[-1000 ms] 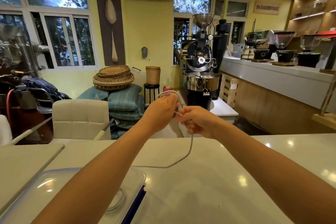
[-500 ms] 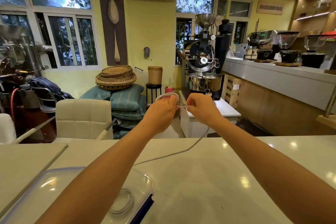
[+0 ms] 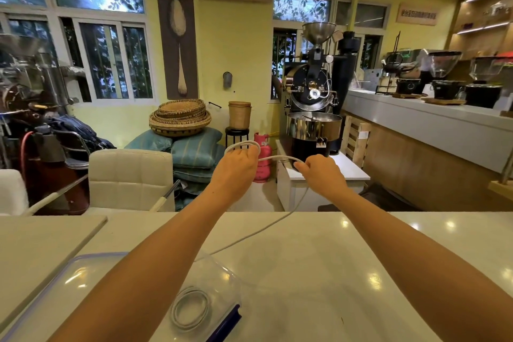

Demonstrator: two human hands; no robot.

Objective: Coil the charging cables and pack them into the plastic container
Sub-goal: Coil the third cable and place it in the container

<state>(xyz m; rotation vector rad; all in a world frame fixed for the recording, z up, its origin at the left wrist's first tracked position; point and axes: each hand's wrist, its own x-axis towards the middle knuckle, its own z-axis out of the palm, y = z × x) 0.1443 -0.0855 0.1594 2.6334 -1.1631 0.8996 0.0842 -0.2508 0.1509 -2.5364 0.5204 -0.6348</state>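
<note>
Now left hand (image 3: 236,166) and right hand (image 3: 322,175) each pinch 1 white cable (image 3: 277,158) (grip tight).

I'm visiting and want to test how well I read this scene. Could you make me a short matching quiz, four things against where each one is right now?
Things:
1. white cable being wound
2. coiled cable
3. pink gas cylinder
4. woven trays

Places:
A. stacked on the blue-green cushions
B. lying inside the clear plastic container
C. stretched between the left hand and the right hand
D. standing on the floor beyond the counter, behind the hands

Pairs: 1-C, 2-B, 3-D, 4-A
</note>
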